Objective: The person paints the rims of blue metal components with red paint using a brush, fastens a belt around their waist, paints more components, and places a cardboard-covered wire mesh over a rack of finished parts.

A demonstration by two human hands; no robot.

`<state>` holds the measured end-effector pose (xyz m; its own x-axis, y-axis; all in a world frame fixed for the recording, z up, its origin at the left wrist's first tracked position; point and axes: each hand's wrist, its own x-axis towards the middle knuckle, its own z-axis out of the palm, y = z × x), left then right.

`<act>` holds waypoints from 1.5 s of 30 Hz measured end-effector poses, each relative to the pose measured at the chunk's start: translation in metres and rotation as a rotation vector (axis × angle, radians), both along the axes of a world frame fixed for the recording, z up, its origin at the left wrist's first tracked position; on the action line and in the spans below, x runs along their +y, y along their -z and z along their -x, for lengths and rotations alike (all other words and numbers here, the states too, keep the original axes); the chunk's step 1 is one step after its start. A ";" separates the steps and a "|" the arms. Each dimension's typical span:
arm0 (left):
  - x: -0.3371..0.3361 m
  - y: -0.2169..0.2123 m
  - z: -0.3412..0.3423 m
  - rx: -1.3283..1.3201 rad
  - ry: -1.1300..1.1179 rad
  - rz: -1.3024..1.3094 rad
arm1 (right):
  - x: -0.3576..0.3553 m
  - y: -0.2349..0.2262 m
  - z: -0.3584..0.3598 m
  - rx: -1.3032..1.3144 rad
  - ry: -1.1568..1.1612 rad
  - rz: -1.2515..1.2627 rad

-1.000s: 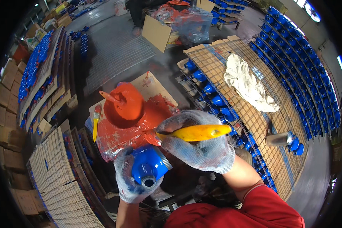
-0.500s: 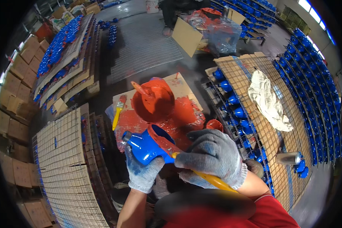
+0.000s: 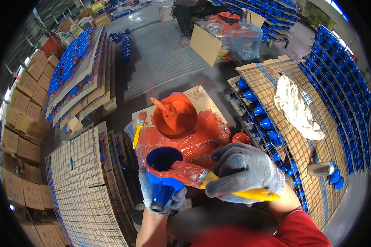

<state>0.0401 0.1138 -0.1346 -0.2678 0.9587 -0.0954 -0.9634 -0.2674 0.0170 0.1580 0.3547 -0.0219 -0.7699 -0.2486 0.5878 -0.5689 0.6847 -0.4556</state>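
Note:
My left hand (image 3: 145,190), in a grey work glove, is closed around a blue pipe fitting (image 3: 163,187). The fitting's wide round mouth tilts up toward me, its rim partly coated red, and the narrow end points down at my wrist. In my right hand (image 3: 247,173), also gloved, is a paintbrush (image 3: 212,180) with a yellow handle. Its red-loaded bristles lie against the right side of the fitting's rim. Beyond the fitting stands a bowl of red paint (image 3: 157,125), with another brush (image 3: 160,104) resting in it.
A paint-smeared cardboard sheet (image 3: 212,113) lies under the bowl. On it are a yellow-handled brush (image 3: 139,129) and a small red cup (image 3: 240,138). Wire racks (image 3: 76,177) flank me; the right one bears a white cloth (image 3: 294,109) and a can (image 3: 321,168). A person (image 3: 185,20) sits beyond.
The fitting has turned: its narrow end now points toward me instead of left, and its mouth faces up more. The brush has moved with it along the rim, and the view has shifted slightly.

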 end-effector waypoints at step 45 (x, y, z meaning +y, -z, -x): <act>0.030 -0.003 -0.022 1.437 -0.233 1.064 | -0.005 0.039 0.010 -0.048 0.318 0.019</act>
